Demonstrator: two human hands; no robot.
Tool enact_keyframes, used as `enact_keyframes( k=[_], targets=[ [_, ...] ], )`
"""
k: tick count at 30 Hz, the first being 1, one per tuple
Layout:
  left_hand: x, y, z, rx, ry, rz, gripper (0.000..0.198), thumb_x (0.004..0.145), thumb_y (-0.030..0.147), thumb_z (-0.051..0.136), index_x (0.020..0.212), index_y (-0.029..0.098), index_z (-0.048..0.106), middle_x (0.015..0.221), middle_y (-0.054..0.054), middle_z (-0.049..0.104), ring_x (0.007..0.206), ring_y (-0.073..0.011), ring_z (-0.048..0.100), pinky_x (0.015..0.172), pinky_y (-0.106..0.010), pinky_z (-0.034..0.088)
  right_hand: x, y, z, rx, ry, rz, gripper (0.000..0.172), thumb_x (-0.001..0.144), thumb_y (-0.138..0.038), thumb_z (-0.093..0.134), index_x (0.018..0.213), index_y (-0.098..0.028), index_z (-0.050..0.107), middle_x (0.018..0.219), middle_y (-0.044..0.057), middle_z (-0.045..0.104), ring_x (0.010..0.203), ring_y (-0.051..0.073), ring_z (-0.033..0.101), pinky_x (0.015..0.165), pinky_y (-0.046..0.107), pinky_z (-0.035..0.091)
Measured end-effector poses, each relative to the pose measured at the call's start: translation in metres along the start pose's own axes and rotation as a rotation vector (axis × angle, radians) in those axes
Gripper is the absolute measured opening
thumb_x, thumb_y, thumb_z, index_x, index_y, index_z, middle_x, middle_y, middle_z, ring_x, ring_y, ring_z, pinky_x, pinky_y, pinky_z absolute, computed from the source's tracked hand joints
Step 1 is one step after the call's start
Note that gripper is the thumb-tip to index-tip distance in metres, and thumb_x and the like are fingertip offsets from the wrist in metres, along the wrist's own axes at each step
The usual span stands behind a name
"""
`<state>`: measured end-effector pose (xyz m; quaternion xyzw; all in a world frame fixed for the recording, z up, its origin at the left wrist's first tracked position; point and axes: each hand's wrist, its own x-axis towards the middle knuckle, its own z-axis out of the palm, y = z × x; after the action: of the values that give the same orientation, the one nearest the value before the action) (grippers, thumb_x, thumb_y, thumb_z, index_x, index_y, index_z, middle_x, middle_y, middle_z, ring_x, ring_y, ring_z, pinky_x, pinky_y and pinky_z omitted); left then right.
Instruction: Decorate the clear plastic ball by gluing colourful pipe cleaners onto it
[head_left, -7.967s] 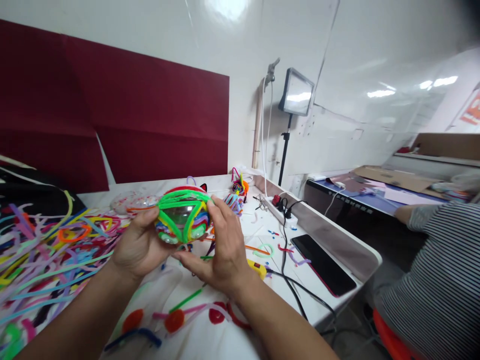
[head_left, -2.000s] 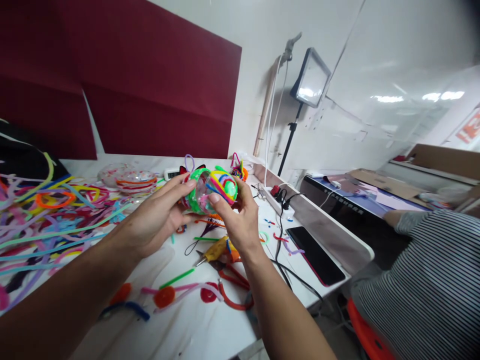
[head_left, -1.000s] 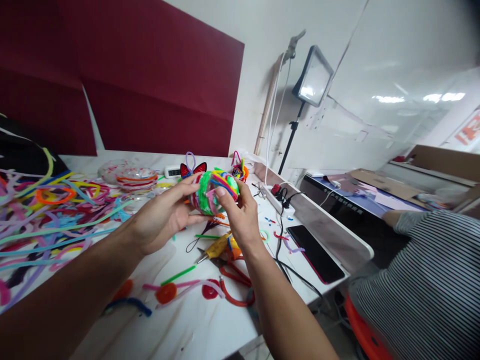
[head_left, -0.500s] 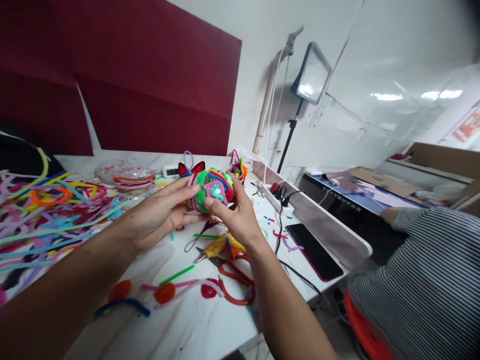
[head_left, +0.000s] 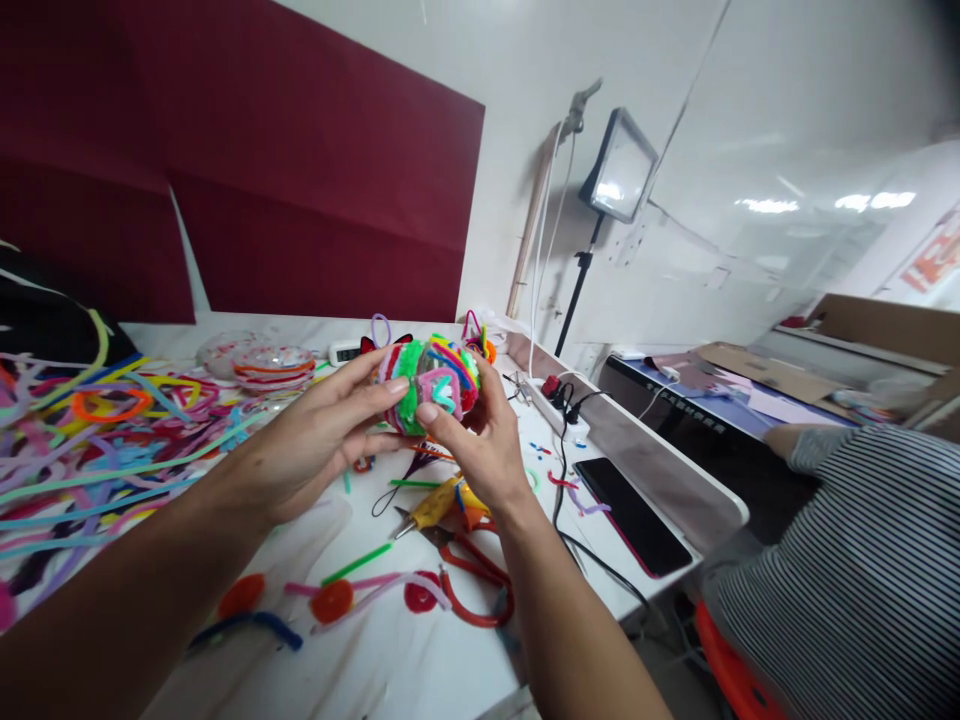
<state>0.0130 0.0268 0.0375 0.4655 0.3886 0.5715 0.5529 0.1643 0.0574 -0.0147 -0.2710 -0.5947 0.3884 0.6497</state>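
Between my two hands, just above the table, is a rounded ornament wrapped in pipe cleaners, with green, pink and multicoloured bands and a pink patch bearing a teal mark. My left hand grips its left side, fingers along the top and below. From the right, my right hand closes on it, thumb pressed to the front; its far side is hidden. Under my hands lie a yellow-handled tool with a metal tip and red-handled scissors.
A heap of loose pipe cleaners covers the left side, with clear shells behind. A phone, power strip and black cable lie right. Beyond the table's raised edge sits a person in a striped top.
The view has tilted slightly, so the scene sits a little lower. Both hands keep hold of the ornament, which shows a bit more of its front.
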Motion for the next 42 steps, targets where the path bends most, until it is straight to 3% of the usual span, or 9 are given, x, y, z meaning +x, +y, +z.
enact_keyframes(
  k=[4, 12, 21, 27, 35, 39, 42],
  targets=[
    [-0.0018, -0.0008, -0.0012, 0.051, 0.001, 0.019, 0.055, 0.076, 0.027, 0.081, 0.129, 0.024, 0.064, 0.129, -0.009, 0.068, 0.104, -0.0262, 0.07, 0.07, -0.029, 0.066, -0.0019, -0.0041, 0.0002, 0.009, -0.012, -0.011, 0.075, 0.074, -0.044, 0.083, 0.14, -0.029, 0.051, 0.128, 0.006, 0.066, 0.11, 0.026, 0.066, 0.101, 0.047, 0.054],
    [-0.0053, 0.0016, 0.0015, 0.066, 0.02, 0.047, 0.069, 0.067, 0.032, 0.085, 0.132, 0.028, 0.062, 0.132, -0.007, 0.066, 0.107, -0.0284, 0.069, 0.07, -0.029, 0.065, -0.0038, -0.0075, -0.0009, -0.034, -0.021, -0.038, 0.074, 0.074, -0.046, 0.082, 0.139, -0.03, 0.052, 0.128, 0.005, 0.065, 0.11, 0.026, 0.065, 0.101, 0.047, 0.053],
    [-0.0085, 0.0054, 0.0051, 0.154, 0.024, 0.1, 0.069, 0.067, 0.036, 0.083, 0.132, 0.031, 0.062, 0.115, -0.004, 0.07, 0.086, -0.0202, 0.069, 0.057, -0.02, 0.057, -0.0043, -0.009, -0.002, 0.009, -0.07, -0.095, 0.074, 0.078, -0.046, 0.079, 0.144, -0.031, 0.049, 0.136, 0.005, 0.061, 0.12, 0.027, 0.061, 0.107, 0.048, 0.048],
    [-0.0085, 0.0043, 0.003, 0.243, 0.016, 0.157, 0.073, 0.066, 0.043, 0.083, 0.135, 0.032, 0.061, 0.099, -0.004, 0.072, 0.066, -0.0178, 0.065, 0.056, -0.025, 0.057, -0.0042, -0.0069, -0.0031, 0.002, -0.064, -0.123, 0.074, 0.078, -0.046, 0.08, 0.144, -0.031, 0.049, 0.138, 0.005, 0.06, 0.121, 0.027, 0.06, 0.108, 0.048, 0.048],
    [-0.0074, -0.0008, 0.0025, 0.242, -0.02, 0.254, 0.073, 0.075, 0.04, 0.081, 0.141, 0.024, 0.056, 0.107, -0.006, 0.074, 0.086, -0.0256, 0.072, 0.067, -0.028, 0.06, -0.0018, -0.0028, -0.0041, -0.011, -0.07, -0.172, 0.076, 0.077, -0.049, 0.08, 0.142, -0.025, 0.05, 0.137, 0.008, 0.059, 0.121, 0.027, 0.06, 0.108, 0.048, 0.048],
    [-0.0073, -0.002, 0.0034, 0.18, -0.092, 0.279, 0.064, 0.083, 0.037, 0.075, 0.142, 0.022, 0.053, 0.119, -0.006, 0.073, 0.1, -0.0241, 0.072, 0.083, -0.028, 0.06, -0.0007, -0.0004, -0.0046, -0.023, -0.075, -0.191, 0.076, 0.077, -0.05, 0.079, 0.142, -0.025, 0.049, 0.136, 0.009, 0.059, 0.121, 0.027, 0.06, 0.108, 0.048, 0.048],
    [-0.0067, -0.0028, 0.0021, 0.154, -0.121, 0.28, 0.064, 0.084, 0.037, 0.076, 0.142, 0.023, 0.052, 0.124, -0.007, 0.072, 0.102, -0.0228, 0.072, 0.082, -0.026, 0.061, -0.0002, 0.0001, -0.0046, -0.029, -0.078, -0.195, 0.078, 0.077, -0.051, 0.079, 0.144, -0.026, 0.047, 0.136, 0.009, 0.059, 0.121, 0.028, 0.06, 0.108, 0.049, 0.049]
  ],
)
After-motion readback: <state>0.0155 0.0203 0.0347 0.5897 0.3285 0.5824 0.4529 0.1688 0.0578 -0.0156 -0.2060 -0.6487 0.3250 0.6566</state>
